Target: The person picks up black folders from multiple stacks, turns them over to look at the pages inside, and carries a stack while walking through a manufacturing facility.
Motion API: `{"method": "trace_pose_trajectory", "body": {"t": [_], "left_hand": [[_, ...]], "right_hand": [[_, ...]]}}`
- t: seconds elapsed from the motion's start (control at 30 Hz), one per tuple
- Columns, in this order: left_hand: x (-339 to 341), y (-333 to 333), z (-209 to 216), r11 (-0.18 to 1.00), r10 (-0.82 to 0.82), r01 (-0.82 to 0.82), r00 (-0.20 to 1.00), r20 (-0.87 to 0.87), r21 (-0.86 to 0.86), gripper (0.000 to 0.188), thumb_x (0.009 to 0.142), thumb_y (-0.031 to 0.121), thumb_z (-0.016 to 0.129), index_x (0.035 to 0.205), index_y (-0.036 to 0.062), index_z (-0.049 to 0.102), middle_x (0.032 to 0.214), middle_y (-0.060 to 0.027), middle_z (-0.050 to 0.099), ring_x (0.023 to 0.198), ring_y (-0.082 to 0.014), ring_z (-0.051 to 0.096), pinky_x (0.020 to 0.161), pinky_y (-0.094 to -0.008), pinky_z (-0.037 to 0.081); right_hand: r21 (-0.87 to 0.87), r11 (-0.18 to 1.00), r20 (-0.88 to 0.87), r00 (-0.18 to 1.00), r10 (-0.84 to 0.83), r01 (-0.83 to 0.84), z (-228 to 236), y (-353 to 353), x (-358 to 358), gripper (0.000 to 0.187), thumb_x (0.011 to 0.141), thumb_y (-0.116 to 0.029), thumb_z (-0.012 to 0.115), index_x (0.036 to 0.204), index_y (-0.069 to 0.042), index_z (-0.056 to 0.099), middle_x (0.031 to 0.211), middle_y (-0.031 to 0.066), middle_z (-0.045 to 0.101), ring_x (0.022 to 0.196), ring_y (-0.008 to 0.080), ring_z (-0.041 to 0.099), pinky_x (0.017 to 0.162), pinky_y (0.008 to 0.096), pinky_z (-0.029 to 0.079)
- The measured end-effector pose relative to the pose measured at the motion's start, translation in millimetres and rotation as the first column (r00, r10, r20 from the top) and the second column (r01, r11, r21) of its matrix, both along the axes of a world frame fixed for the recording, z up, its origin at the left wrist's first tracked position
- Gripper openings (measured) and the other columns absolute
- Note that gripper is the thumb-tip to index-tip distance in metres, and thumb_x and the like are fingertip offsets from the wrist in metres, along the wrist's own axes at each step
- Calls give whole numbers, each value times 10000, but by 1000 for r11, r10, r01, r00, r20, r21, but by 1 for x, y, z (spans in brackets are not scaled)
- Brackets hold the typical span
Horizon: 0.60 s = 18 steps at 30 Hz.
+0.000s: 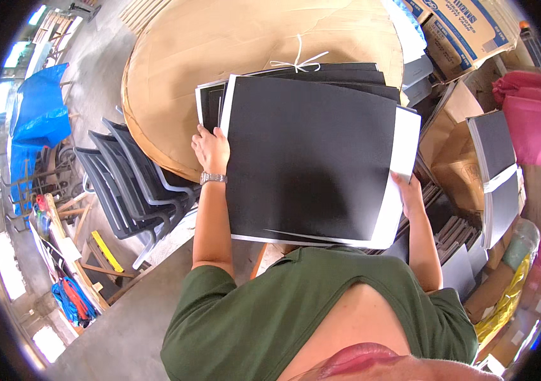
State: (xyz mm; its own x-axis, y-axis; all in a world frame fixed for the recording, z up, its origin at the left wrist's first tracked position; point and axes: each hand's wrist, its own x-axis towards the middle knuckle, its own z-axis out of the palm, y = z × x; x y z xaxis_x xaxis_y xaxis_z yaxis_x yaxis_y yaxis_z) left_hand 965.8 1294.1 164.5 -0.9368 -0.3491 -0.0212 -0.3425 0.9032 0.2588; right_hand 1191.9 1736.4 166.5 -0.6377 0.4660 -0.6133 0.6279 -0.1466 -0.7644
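A: Hands, quick?

B: Apart, one at each side of the stack of black sheets [312,152]. My right hand [408,190] pinches the right edge, thumb on the white border, fingers hidden behind. My left hand [212,149] is against the left edge, back of the hand up; can't tell how firmly it grips.

A: Where's the stack?

B: In front of my chest, over the near side of the round cardboard top [162,76]. More black sheets show past its far edge, with a white string bow [298,62] there.

A: Any writing?

B: Blue block lettering on the brown cartons [467,25], upper right (one has a greyish patch, too small to tell).

A: Anything else close?

B: Dark chairs [131,184], nested, left of the cardboard top. Right of me, a banded bundle [494,149], dark with a white strap, beside magenta cloth [527,108]. Metal watch [213,178] on my left wrist. Blue tarp [42,108], far left.
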Motion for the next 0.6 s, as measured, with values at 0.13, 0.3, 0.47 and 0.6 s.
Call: {"method": "trace_pose_trajectory", "body": {"t": [0.13,0.3,0.47,0.6], "left_hand": [[-4,-2,-12,999,-34,35,998,54,-9,572,904,328,467,1332,-50,425,1246,-325,469,1180,-459,440,1017,-487,360],[-49,71,12,873,-487,463,815,-316,-151,477,906,304,521,1293,24,510,1389,-298,374,1316,-466,305,1093,-550,228],[-99,153,10,625,-774,755,633,27,200,557,923,487,490,1127,-17,607,1250,-187,550,1191,-330,506,1006,-427,396],[-90,179,5,661,-746,745,665,22,-88,760,862,669,435,1206,-2,528,1292,-177,494,1235,-335,455,987,-478,400]], "right_hand": [[58,997,-10,999,-43,44,5,-13,15,489,819,-248,742,1173,35,558,1066,116,637,952,187,602,836,310,478],[31,997,-3,997,-71,71,-18,-2,29,559,786,-309,771,1180,25,559,1055,121,642,933,192,611,818,311,489],[-28,997,-41,997,-71,70,-1,-11,13,572,771,-269,780,1202,29,550,1093,129,640,977,198,612,882,308,463],[-9,996,-80,993,-84,83,-18,-8,22,525,800,-229,748,1205,24,529,1088,130,635,963,203,613,844,321,479]]}}
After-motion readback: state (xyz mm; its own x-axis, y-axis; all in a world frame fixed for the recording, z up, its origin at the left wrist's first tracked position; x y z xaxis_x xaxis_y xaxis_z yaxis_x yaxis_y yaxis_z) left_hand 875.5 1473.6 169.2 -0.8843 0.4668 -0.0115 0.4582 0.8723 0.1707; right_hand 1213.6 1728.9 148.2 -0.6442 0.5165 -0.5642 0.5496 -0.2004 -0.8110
